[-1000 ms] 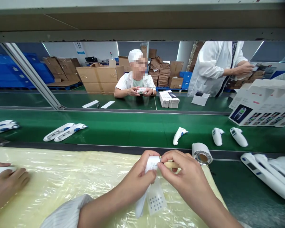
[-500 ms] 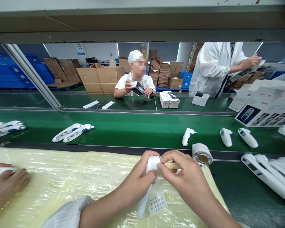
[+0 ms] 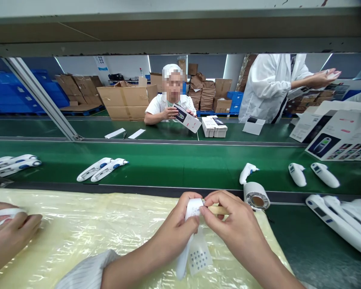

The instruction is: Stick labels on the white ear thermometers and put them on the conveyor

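Observation:
Over the yellow plastic-covered mat [image 3: 93, 224], my left hand [image 3: 179, 224] is closed around a white handheld thermometer [image 3: 183, 257], its body slanting down toward me. My right hand [image 3: 233, 220] pinches a slim tool with a pale, wood-coloured handle [image 3: 218, 210]. The tool's tip meets the thermometer's upper end, where my fingers partly hide it. Below both hands hangs a translucent sheet with rows of small grey dots [image 3: 199, 259]; what holds its upper edge is hidden.
Beyond the mat runs a green conveyor [image 3: 168, 168] carrying several white thermometers [image 3: 110, 169]. A label roll [image 3: 256, 196] stands at the mat's far right corner, and more thermometers [image 3: 333, 220] lie at right. A co-worker's hands [image 3: 15, 224] are at left. Printed boxes [image 3: 343, 132] stand at far right.
The thermometers on the conveyor have shifted right. My hands stay almost in place. Across the belt, a person has turned the printed box, and the standing person's hands have moved.

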Demonstrator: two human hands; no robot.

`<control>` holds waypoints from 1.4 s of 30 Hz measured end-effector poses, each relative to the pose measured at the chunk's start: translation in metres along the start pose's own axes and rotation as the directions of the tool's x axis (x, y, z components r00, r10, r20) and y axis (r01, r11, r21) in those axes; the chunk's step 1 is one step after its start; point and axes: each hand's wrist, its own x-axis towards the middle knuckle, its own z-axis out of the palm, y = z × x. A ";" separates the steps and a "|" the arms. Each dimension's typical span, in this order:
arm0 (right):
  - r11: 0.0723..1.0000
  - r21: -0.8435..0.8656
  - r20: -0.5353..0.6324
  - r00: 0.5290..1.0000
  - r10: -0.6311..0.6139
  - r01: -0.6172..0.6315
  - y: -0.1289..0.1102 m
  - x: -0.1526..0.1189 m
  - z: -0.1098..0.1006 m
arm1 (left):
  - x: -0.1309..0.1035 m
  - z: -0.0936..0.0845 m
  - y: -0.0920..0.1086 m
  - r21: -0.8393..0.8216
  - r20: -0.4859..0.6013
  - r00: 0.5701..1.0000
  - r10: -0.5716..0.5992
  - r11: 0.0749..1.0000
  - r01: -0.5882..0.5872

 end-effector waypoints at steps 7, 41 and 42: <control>1.000 0.018 -0.006 1.000 -0.002 0.002 -0.001 0.001 0.000 | 0.000 -0.001 0.000 -0.013 0.005 1.000 0.005 1.000 -0.005; 0.922 -0.307 0.037 0.971 -0.235 0.235 0.012 0.004 -0.006 | 0.159 -0.110 0.024 0.555 -0.480 0.852 0.207 0.824 0.112; 0.918 -0.317 0.091 0.971 -0.221 0.238 0.013 0.004 -0.006 | 0.160 -0.112 0.027 0.596 -0.473 0.852 0.225 0.794 0.121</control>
